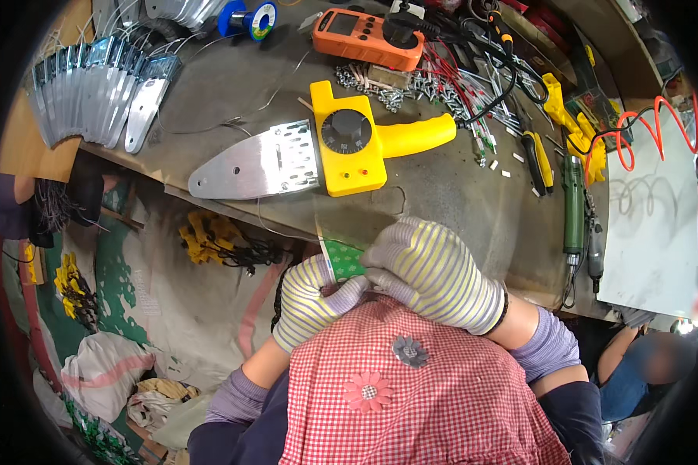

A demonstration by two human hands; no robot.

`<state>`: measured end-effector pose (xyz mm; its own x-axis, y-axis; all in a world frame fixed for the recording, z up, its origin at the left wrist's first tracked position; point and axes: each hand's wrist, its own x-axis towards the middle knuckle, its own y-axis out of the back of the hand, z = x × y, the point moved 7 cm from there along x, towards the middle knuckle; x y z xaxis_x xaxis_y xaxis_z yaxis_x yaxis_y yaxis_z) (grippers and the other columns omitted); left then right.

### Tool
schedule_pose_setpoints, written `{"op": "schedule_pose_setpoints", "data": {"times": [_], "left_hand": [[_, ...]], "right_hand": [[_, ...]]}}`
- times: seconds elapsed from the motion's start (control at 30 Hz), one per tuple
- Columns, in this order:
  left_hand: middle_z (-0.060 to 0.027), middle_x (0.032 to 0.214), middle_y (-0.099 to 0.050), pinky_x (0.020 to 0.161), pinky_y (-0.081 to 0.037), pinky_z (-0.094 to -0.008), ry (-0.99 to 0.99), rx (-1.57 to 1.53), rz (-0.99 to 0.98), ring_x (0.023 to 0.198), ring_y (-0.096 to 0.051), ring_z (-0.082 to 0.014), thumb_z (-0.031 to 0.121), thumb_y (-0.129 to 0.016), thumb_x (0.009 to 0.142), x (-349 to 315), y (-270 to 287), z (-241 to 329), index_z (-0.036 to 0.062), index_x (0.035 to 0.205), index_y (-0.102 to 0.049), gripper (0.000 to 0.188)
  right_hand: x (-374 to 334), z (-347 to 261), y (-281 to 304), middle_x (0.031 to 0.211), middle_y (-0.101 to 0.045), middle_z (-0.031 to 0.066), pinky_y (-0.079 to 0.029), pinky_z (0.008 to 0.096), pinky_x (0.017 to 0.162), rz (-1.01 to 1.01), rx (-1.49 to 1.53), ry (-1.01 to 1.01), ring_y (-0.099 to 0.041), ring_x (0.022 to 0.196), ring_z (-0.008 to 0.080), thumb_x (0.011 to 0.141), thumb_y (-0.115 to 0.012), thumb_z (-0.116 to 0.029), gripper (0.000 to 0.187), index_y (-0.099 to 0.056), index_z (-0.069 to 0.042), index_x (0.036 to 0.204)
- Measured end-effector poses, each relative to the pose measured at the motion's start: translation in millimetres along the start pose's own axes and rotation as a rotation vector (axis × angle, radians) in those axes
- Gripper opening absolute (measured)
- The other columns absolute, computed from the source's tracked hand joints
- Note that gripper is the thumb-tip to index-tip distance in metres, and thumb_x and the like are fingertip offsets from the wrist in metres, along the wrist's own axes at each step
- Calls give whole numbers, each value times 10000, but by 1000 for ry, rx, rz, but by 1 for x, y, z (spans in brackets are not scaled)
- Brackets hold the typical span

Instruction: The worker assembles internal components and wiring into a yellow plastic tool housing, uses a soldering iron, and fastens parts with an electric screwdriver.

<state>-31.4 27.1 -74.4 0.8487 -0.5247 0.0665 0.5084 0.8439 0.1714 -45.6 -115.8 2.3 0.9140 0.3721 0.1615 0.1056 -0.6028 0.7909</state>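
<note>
Both my hands wear striped knit gloves and meet in front of my red checked apron (349, 349), at the bench edge. Between them is a small flat green piece (344, 262) with a pale pattern and a light edge; whether it is a packet or a sheet I cannot tell. My left hand (314, 301) is closed on its lower left side. My right hand (430, 271) is curled over its right side, fingertips partly hidden. Just beyond them lies a yellow plastic-welding iron (352, 139) with a black dial and a tapered metal plate (244, 164), touched by neither hand.
An orange multimeter (368, 37) lies at the back near loose screws (380, 84). Pliers (537, 163) and a green electric screwdriver (573, 205) are at right. Metal plates (93, 89) and a solder spool (248, 21) occupy the back left. Another person (636, 376) is at lower right.
</note>
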Motion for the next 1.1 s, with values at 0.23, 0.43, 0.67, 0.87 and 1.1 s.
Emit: {"op": "schedule_pose_setpoints", "data": {"times": [0.23,0.43,0.67,0.87,1.1], "left_hand": [[-87,935,-748,734,-558,-334,61,171,-33,791,-713,-254,238,-787,801,-1,2,-3,82,1053,-750,299],[-81,1007,-752,824,-559,-344,-116,372,-104,888,-716,-265,231,-785,807,5,7,11,94,1058,-756,288],[-88,906,-738,745,-547,-321,235,457,-622,790,-707,-234,337,-801,796,22,48,25,106,1012,-756,320],[-168,1179,-629,937,-486,-415,-407,732,115,1082,-603,-343,209,-833,654,84,92,85,35,1210,-652,610],[-125,1331,-550,1042,-455,-433,-373,843,-41,1213,-537,-331,267,-896,594,108,76,43,101,1367,-558,859]], "right_hand": [[2,-10,-8,762,-575,55,-513,398,665,-26,-234,93,-620,767,268,729,-635,-202,112,-616,-100,770],[7,-4,-12,756,-567,67,-513,401,655,-55,-159,1,-622,762,280,697,-714,-231,189,-612,-99,786],[1,61,30,822,-673,127,-533,379,678,368,325,-450,-659,727,298,809,-711,-87,78,-683,-43,867],[12,81,28,829,-690,76,-512,276,662,506,342,-436,-640,716,117,873,-710,-127,142,-711,-12,957],[18,69,22,795,-657,121,-539,402,664,544,76,-243,-663,734,327,801,-721,-82,154,-674,-56,945]]}}
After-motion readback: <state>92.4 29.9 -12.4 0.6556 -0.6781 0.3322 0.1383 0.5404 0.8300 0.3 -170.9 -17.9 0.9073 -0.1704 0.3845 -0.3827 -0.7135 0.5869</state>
